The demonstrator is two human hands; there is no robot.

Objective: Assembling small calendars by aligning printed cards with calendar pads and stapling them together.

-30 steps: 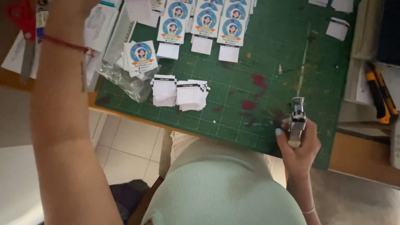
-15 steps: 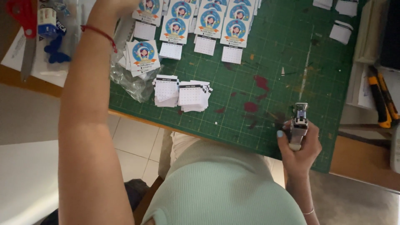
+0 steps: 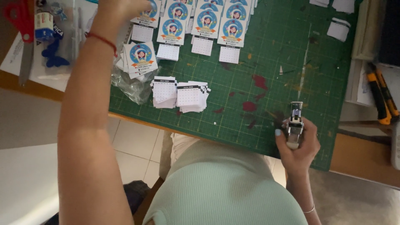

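Stapler (image 3: 295, 125) sits upright at the green mat's (image 3: 271, 62) near edge, right hand (image 3: 298, 146) wrapped tightly around it. Left hand (image 3: 118, 10) reaches to printed cards (image 3: 141, 56), fingers curled; I cannot tell what they grip.

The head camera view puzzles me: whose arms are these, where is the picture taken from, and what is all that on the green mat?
There is no machine here: a person wears a camera on the head, looking down at their own body and arms. The right hand holds a small silver metal stapler in a closed grip over the green gridded cutting mat. The left hand reaches up to the rows of small round-picture calendar cards at the top. Two stacks of little white calendar pages lie in the middle. Red-handled scissors sit far left, a yellow utility knife far right.
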